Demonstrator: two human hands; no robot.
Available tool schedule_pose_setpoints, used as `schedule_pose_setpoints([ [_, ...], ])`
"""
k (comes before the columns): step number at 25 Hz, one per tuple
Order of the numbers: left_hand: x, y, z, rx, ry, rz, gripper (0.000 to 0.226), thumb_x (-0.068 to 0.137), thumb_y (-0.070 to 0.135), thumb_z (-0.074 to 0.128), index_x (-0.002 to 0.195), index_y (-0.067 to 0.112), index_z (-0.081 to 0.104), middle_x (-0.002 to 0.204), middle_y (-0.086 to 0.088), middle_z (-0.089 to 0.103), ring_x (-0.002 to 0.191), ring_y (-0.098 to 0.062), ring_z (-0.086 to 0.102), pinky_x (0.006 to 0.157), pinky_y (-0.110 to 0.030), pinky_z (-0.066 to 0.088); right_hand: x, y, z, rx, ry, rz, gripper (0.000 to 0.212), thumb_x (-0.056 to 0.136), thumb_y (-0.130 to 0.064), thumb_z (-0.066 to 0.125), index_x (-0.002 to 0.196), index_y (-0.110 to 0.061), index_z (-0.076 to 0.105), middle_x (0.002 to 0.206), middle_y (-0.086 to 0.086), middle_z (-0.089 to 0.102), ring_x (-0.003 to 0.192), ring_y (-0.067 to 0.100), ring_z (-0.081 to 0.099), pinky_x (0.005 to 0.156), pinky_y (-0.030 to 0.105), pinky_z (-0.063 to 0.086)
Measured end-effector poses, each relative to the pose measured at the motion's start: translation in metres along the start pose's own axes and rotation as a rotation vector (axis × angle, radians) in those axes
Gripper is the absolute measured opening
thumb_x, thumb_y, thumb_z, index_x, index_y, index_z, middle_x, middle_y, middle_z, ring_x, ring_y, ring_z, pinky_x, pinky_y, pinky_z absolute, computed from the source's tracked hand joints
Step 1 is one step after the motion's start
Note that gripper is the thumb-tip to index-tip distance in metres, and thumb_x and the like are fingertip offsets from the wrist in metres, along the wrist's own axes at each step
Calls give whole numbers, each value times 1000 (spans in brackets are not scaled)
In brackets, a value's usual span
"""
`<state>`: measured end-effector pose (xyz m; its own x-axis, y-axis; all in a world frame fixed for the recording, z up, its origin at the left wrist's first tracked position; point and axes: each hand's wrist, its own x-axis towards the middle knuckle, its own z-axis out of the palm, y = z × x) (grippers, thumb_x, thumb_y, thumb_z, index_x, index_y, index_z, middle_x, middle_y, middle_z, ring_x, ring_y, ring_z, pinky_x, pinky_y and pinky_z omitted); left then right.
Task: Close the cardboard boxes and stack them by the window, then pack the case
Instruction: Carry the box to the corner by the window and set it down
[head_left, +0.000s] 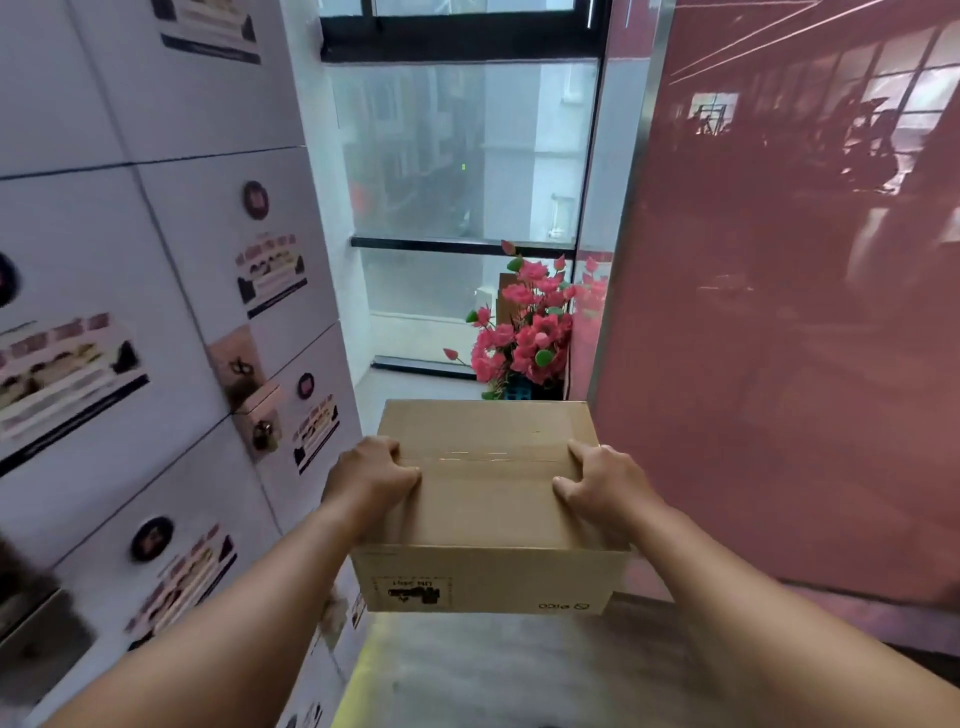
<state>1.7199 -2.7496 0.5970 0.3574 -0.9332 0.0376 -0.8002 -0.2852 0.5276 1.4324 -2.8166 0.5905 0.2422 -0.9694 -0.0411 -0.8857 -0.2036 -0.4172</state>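
Closed brown cardboard box (488, 499) at lower centre of frame, held up off the floor. My left hand (371, 475) and right hand (605, 480) grip its top side edges, fingers curled over. Tall window (462, 156) above centre; pink artificial flowers (524, 327) beneath it.

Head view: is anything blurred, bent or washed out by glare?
Head view: the white stacked boxes at left are motion-smeared, their labels unreadable; the window is bright and hazy; the pink panel carries reflections; wide-angle bending curves the edges. The cardboard box and both hands stay sharp.
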Motion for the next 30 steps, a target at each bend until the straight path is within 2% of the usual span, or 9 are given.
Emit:
schedule_pose_setpoints([
  [4, 127, 17, 22, -7, 5, -47, 18, 78, 35, 68, 82, 27, 52, 88, 6, 60, 86, -21, 61, 81, -34, 55, 143, 6, -3, 7, -20, -35, 66, 86, -49, 58, 146, -23, 46, 131, 13, 56, 118, 32, 55, 94, 38, 46],
  [6, 187, 26, 25, 23, 12, -89, 23, 78, 35, 66, 95, 20, 62, 93, 3, 64, 87, -22, 60, 80, -33, 55, 208, 4, -7, 8, -35, -37, 63, 84, -49, 58, 142, -23, 50, 129, 13, 57, 116, 32, 56, 94, 39, 47],
  [9, 276, 32, 31, 24, 41, -129, 37, 79, 33, 65, 113, 19, 63, 107, -3, 67, 96, -25, 61, 82, -33, 53, 303, -5, -9, 50, -53, -35, 62, 82, -47, 57, 139, -23, 52, 128, 11, 57, 115, 30, 56, 93, 38, 45],
  [13, 389, 20, 42, 11, 76, -174, 43, 79, 27, 64, 122, 18, 62, 112, -5, 67, 101, -26, 61, 81, -31, 50, 420, -25, 6, 63, -88, -37, 63, 81, -47, 58, 139, -23, 52, 126, 10, 56, 113, 31, 57, 89, 36, 45],
  [16, 489, 0, 52, -2, 86, -181, 40, 77, 24, 64, 115, 14, 65, 107, -6, 68, 91, -24, 59, 74, -29, 45, 521, -46, 23, 79, -98, -39, 64, 81, -46, 61, 139, -20, 52, 128, 10, 59, 113, 30, 59, 93, 37, 48],
  [20, 618, -20, 56, -45, 85, -212, 23, 73, 18, 61, 96, 20, 59, 82, 4, 60, 73, -16, 54, 65, -29, 43, 646, -78, 36, 79, -102, -39, 57, 82, -44, 66, 133, -21, 57, 123, 8, 60, 110, 27, 59, 92, 36, 50],
  [22, 679, -26, 59, -64, 81, -263, 24, 72, 16, 57, 96, 18, 57, 83, 1, 61, 67, -12, 50, 58, -28, 40, 708, -93, 37, 49, -106, -40, 51, 80, -44, 65, 126, -23, 59, 120, 7, 60, 108, 27, 59, 90, 36, 50],
  [25, 766, -36, 60, -74, 80, -319, 26, 71, 16, 54, 96, 20, 55, 85, 2, 61, 70, -12, 51, 57, -27, 38, 795, -114, 41, 54, -117, -63, 42, 81, -40, 63, 121, -26, 60, 114, 4, 61, 100, 26, 61, 84, 35, 52],
  [30, 899, -71, 72, -68, 28, -361, 30, 72, 16, 55, 102, 21, 53, 94, 1, 65, 85, -21, 61, 70, -32, 51, 929, -133, 77, 84, -149, -45, 51, 85, -34, 64, 133, -21, 57, 125, 6, 61, 113, 27, 60, 94, 36, 50],
])
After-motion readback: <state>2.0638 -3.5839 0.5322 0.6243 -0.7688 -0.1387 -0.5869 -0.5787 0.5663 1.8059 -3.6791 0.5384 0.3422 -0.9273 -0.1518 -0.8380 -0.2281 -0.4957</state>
